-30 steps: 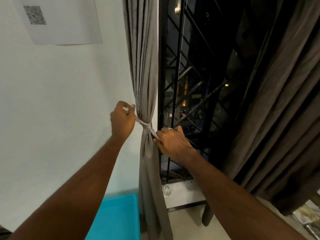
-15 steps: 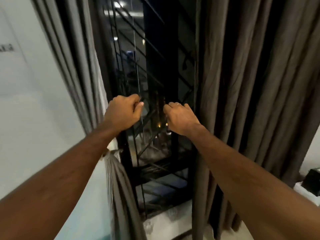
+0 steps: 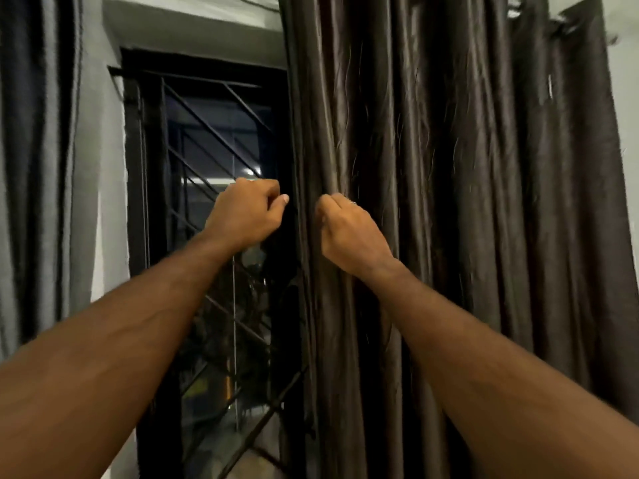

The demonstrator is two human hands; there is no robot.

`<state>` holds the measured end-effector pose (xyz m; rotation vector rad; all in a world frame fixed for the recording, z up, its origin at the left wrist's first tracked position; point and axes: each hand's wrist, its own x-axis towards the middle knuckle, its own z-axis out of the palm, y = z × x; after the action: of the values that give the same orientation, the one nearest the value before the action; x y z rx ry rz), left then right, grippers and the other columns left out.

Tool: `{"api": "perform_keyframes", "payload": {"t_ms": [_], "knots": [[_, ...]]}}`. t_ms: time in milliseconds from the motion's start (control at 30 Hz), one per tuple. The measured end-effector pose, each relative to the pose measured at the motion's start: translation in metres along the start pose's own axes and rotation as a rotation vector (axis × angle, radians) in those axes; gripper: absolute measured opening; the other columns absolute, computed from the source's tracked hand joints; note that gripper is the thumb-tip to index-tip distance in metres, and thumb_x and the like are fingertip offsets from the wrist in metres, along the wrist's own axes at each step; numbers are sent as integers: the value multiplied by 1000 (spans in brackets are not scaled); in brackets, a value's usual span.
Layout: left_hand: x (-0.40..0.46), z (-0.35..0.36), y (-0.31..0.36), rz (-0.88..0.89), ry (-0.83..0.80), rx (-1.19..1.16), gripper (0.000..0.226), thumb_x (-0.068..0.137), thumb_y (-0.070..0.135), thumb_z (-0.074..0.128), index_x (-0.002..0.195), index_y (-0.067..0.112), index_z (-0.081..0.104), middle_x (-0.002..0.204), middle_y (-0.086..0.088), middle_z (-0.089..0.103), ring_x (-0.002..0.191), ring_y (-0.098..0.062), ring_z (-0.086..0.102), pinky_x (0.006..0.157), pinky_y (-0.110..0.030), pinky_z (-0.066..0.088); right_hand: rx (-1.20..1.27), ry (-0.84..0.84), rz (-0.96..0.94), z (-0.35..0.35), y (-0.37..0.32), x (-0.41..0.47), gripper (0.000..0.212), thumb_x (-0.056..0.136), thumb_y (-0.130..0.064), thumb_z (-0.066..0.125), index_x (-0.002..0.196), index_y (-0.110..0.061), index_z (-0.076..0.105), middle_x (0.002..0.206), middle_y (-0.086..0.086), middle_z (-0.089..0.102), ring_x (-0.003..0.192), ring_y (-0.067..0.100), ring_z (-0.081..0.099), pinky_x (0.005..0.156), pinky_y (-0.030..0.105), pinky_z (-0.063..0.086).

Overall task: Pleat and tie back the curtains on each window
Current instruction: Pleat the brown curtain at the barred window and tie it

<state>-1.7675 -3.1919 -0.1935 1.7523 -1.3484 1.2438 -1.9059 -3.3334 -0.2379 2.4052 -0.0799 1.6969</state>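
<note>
A dark brown curtain [image 3: 449,202] hangs loose in long folds over the right half of the window. My right hand [image 3: 349,229] is raised against its left edge, fingers curled into a fold there. My left hand [image 3: 247,212] is level with it, just left of the curtain's edge, in front of the window grille. Its fingers are curled and its thumb points at the curtain; nothing shows in its grasp. A grey curtain [image 3: 34,167] hangs at the far left of the view.
The black metal window grille [image 3: 207,150] with diagonal bars fills the gap between the two curtains, with night outside. Pale wall [image 3: 107,167] shows beside the frame and at the top right.
Both hands left the tie on the grey curtain and swung right and up. My right hand now sits on the dark curtain's edge fold. The view has turned to the dark curtain.
</note>
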Motion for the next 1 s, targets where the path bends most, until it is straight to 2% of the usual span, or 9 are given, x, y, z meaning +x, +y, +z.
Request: {"api": "perform_keyframes", "payload": {"t_ms": [133, 200, 233, 333, 433, 500, 633, 833, 1000], "knots": [[47, -12, 17, -31, 54, 37, 35, 97, 46, 48, 68, 25, 47, 68, -1, 56, 72, -29, 57, 63, -38, 48, 66, 149, -6, -19, 18, 39, 10, 95, -13, 46, 97, -11, 56, 93, 4, 55, 74, 23, 55, 64, 42, 51], [70, -20, 29, -78, 87, 43, 41, 96, 53, 48, 66, 25, 45, 69, -1, 56, 73, -29, 58, 65, -38, 48, 89, 186, 12, -29, 26, 58, 21, 94, -23, 37, 96, -12, 55, 93, 3, 55, 76, 22, 55, 67, 42, 51], [82, -24, 37, -113, 105, 48, 44, 95, 59, 47, 67, 25, 47, 71, -1, 57, 74, -27, 57, 65, -37, 46, 82, 199, 21, -35, 31, 67, 22, 95, -22, 37, 98, -11, 56, 95, 4, 55, 78, 22, 56, 69, 43, 51], [118, -35, 57, -197, 150, 90, 52, 88, 74, 49, 82, 23, 56, 77, 2, 59, 77, -22, 58, 68, -36, 47, 34, 269, 28, -47, 48, 98, 12, 97, -9, 47, 102, -10, 58, 95, 4, 56, 80, 21, 55, 73, 45, 53], [151, -42, 66, -266, 208, 164, 68, 79, 82, 54, 102, 18, 63, 96, -4, 65, 94, -28, 63, 77, -41, 53, -3, 346, 47, -59, 63, 126, 9, 97, -8, 51, 101, -12, 59, 94, 2, 56, 80, 19, 54, 76, 43, 53], [167, -42, 66, -311, 237, 168, 71, 76, 82, 58, 102, 16, 63, 99, -6, 66, 97, -31, 64, 75, -41, 51, -45, 386, 87, -63, 75, 139, 9, 97, -12, 54, 103, -14, 60, 98, 2, 57, 85, 18, 55, 80, 42, 53], [188, -36, 64, -328, 273, 134, 67, 74, 79, 64, 96, 16, 65, 91, -5, 66, 91, -29, 66, 69, -36, 49, -90, 409, 204, -68, 94, 159, 17, 98, -25, 58, 113, -17, 59, 112, 3, 57, 103, 19, 57, 92, 42, 52], [214, -31, 61, -295, 333, 61, 56, 80, 67, 68, 97, 14, 64, 86, -4, 64, 85, -26, 64, 67, -34, 46, -105, 379, 303, -78, 106, 183, 33, 97, -29, 62, 126, -16, 53, 128, 5, 53, 118, 22, 53, 101, 44, 49], [237, -33, 62, -265, 365, 35, 49, 82, 61, 70, 96, 15, 67, 90, -5, 67, 89, -28, 66, 76, -39, 55, 16, 319, 455, -88, 118, 207, 53, 96, -31, 65, 140, -10, 44, 140, 10, 48, 129, 29, 49, 107, 46, 46]]}}
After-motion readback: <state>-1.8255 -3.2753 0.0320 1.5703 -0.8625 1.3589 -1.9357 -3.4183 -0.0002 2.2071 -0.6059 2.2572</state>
